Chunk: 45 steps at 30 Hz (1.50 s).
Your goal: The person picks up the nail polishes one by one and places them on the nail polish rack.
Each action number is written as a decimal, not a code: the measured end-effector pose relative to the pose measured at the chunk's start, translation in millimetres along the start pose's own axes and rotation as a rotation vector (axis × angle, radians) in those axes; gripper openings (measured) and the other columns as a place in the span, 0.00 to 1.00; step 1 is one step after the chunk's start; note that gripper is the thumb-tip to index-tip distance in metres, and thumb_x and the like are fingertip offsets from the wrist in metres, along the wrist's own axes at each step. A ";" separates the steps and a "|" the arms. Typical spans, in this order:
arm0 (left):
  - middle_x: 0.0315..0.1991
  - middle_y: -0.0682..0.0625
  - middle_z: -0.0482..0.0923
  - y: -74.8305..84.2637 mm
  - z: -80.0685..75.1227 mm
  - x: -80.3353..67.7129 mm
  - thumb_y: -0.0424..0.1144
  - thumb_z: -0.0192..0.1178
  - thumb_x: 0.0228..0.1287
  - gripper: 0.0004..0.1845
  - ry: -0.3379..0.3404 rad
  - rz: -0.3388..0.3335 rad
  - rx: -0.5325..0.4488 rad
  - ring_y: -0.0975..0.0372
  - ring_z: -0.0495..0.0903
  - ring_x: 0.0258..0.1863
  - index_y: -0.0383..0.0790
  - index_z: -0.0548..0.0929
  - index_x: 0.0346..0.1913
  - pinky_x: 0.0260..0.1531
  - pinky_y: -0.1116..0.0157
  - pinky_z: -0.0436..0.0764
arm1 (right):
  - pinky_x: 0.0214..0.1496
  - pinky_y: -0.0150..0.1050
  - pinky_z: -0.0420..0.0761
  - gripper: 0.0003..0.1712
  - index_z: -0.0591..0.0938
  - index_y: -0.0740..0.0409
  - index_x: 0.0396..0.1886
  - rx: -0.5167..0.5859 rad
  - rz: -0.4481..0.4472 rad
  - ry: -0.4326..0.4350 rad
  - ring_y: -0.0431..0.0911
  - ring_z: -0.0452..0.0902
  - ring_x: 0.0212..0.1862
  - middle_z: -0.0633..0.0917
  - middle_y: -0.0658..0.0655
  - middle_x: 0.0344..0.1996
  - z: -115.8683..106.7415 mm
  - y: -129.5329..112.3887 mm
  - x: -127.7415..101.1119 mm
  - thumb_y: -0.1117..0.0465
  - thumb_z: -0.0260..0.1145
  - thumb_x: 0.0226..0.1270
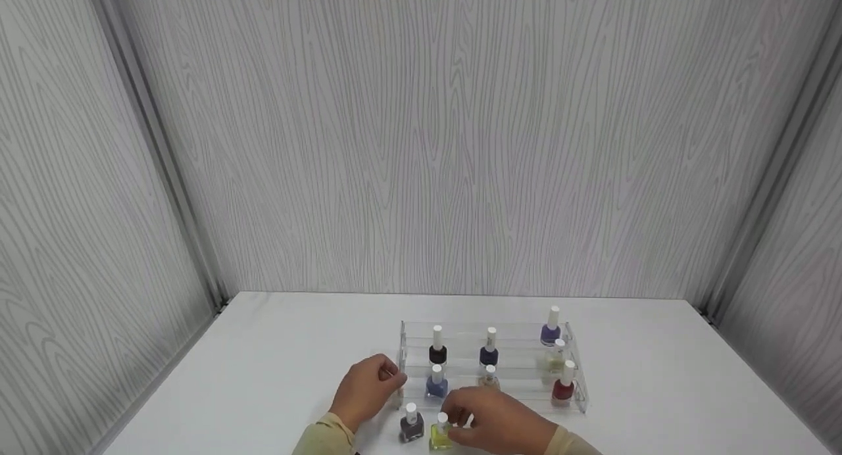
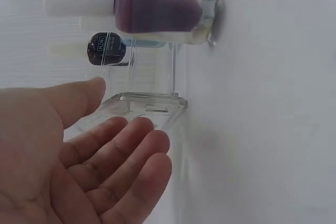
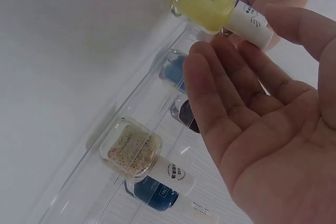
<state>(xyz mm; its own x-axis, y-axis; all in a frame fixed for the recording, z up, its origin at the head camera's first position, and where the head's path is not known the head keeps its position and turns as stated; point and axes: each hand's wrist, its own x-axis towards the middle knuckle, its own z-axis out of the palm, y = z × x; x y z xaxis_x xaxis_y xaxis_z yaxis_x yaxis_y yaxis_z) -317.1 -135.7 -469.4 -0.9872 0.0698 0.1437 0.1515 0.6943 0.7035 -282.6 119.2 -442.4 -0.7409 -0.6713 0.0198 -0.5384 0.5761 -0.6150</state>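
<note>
A yellow nail polish bottle [image 1: 440, 436] with a white cap stands on the table before the clear rack. My right hand [image 1: 490, 419] is right at it; in the right wrist view the thumb tip lies by the white cap [image 3: 251, 23], and the relaxed fingers [image 3: 202, 74] are not curled round it. Left of it stands a greyish-purple polish bottle [image 1: 412, 429], seen close up in the left wrist view. My left hand [image 1: 370, 386], loosely bent and holding nothing, is beside the left end of the clear acrylic rack [image 1: 526, 394].
Tiers of the rack hold a black bottle [image 1: 437, 355], a dark blue one [image 1: 489, 356], a light blue one [image 1: 437, 385], a glitter one [image 3: 131, 149], a purple one [image 1: 550, 334], a pale one [image 1: 556, 360] and a red one [image 1: 563, 389]. Wood-grain panels surround the white table [image 1: 296, 336].
</note>
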 end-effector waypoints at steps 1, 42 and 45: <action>0.29 0.55 0.77 1.5 -0.1 0.3 0.44 0.68 0.68 0.09 0.015 -0.002 0.004 0.62 0.75 0.30 0.44 0.81 0.37 0.33 0.61 0.75 | 0.47 0.34 0.83 0.08 0.85 0.46 0.45 0.002 0.001 -0.006 0.31 0.80 0.41 0.84 0.37 0.37 0.3 -0.4 0.8 0.54 0.71 0.69; 0.23 0.53 0.77 7.6 -7.7 4.9 0.35 0.64 0.65 0.06 -0.087 0.032 -0.016 0.62 0.78 0.21 0.43 0.76 0.38 0.22 0.63 0.72 | 0.45 0.34 0.83 0.06 0.89 0.51 0.43 0.005 -0.082 0.112 0.31 0.81 0.39 0.87 0.39 0.35 -15.1 20.9 -18.7 0.57 0.71 0.70; 0.24 0.53 0.78 8.3 -9.6 5.2 0.35 0.64 0.66 0.06 -0.107 0.031 -0.017 0.62 0.78 0.21 0.43 0.76 0.39 0.23 0.63 0.72 | 0.45 0.34 0.83 0.05 0.88 0.51 0.42 0.005 -0.091 0.132 0.32 0.81 0.39 0.87 0.39 0.35 -23.0 24.4 -23.4 0.56 0.71 0.70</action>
<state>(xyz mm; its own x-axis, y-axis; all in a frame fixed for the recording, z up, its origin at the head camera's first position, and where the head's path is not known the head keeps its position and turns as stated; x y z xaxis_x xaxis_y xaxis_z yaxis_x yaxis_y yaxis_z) -320.5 -136.5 -456.2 -0.9816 0.1676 0.0911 0.1819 0.6788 0.7114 -287.7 159.7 -439.7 -0.7356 -0.6534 0.1789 -0.6039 0.5129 -0.6102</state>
